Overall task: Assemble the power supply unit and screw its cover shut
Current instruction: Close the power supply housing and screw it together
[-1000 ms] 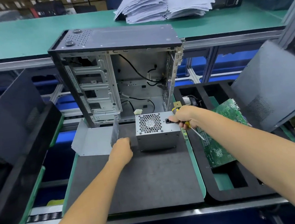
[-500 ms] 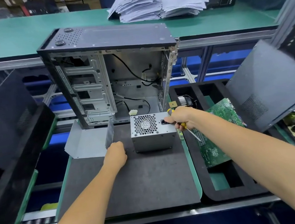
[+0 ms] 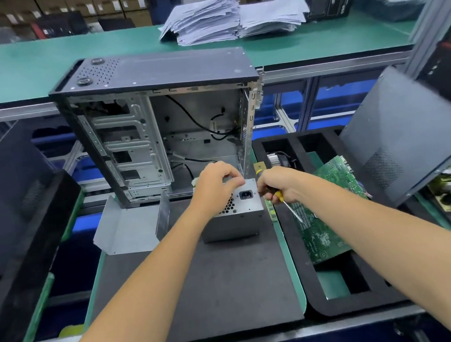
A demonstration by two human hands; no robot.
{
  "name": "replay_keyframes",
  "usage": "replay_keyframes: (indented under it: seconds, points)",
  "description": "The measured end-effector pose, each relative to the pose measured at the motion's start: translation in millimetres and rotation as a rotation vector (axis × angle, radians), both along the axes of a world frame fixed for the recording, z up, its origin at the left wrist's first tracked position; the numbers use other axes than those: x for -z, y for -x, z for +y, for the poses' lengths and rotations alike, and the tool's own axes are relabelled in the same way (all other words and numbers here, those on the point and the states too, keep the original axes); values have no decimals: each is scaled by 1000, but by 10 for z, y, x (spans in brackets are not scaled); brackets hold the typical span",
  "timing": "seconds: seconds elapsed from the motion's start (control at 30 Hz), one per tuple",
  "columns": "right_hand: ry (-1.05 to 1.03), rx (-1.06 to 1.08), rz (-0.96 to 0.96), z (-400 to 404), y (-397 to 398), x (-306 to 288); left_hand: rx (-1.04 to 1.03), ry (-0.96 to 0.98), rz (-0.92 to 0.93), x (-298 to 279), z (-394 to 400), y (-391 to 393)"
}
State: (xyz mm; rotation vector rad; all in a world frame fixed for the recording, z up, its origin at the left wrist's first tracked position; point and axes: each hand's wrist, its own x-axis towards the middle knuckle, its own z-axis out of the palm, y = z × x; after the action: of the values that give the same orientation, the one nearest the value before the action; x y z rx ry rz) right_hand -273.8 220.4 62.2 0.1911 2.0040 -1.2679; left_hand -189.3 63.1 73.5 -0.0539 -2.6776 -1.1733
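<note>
Two bare forearms, no sleeves, no gloves, left grip [image 3: 214, 184], right grip [image 3: 278, 186]

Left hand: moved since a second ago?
Yes. The left hand went from the mat beside the bent metal plate up and right onto the power supply.

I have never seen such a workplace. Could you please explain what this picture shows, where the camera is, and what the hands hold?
The camera sits on the person's head and looks down at their two bare arms. On the dark mat stands a grey metal box, the power supply. The left hand rests on its top, fingers curled at the top edge. The right hand grips a screwdriver beside the box. Behind stands an open computer case. Left of the box lies a bent metal cover. On the right, a black tray holds a green circuit board.
</note>
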Motion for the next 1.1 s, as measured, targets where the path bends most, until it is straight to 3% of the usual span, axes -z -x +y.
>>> replay_keyframes:
  seconds: [0.27,0.47,0.6,0.83,0.9,1.0,1.1]
  points:
    - [105,-1,-61,142,15,-27,79,144,-264,261,269,349]
    - [95,-27,-66,98,62,-7,340,328,-525,-13,116,695]
    - [91,-60,-69,77,83,-12,394,174,-600,0,25,721]
    - [44,-98,-24,61,116,-35,419,9,-562,67,-15,725]
    - [-11,-95,56,67,97,-72,401,-1,-552,91,-31,735]
    - [-129,-72,443,64,100,-133,401,-50,-574,120,-62,755]
    - [2,-80,574,-1,65,-213,383,-82,-512,183,-73,775]
